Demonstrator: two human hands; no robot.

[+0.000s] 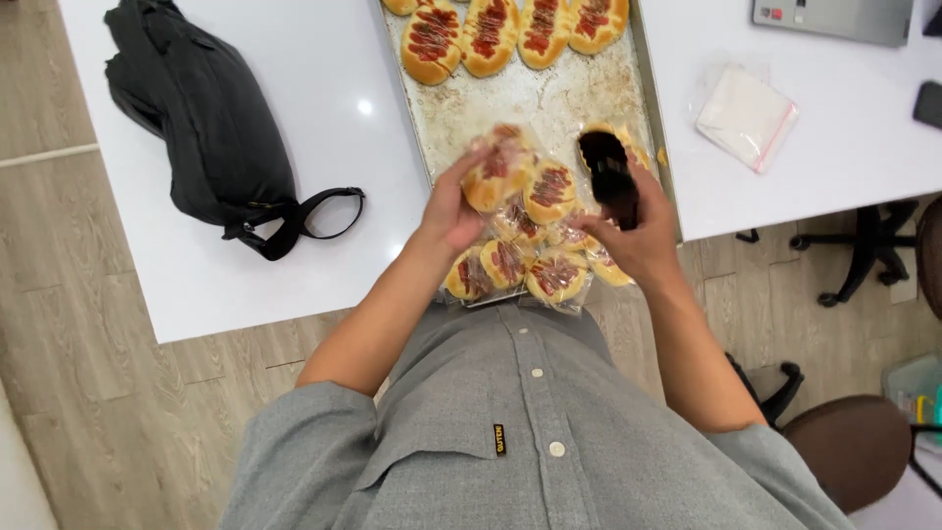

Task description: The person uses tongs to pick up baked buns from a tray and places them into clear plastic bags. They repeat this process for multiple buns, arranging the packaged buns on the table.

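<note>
Standing at white table [294, 196], wood floor [59, 294]

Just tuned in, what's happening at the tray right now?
A person in a grey shirt stands at a white table, over a metal baking tray. The left hand holds a clear bag of sauce-topped buns. The right hand grips black tongs by the bag's mouth. Four more buns sit at the tray's far end. A black bag lies to the left.
</note>
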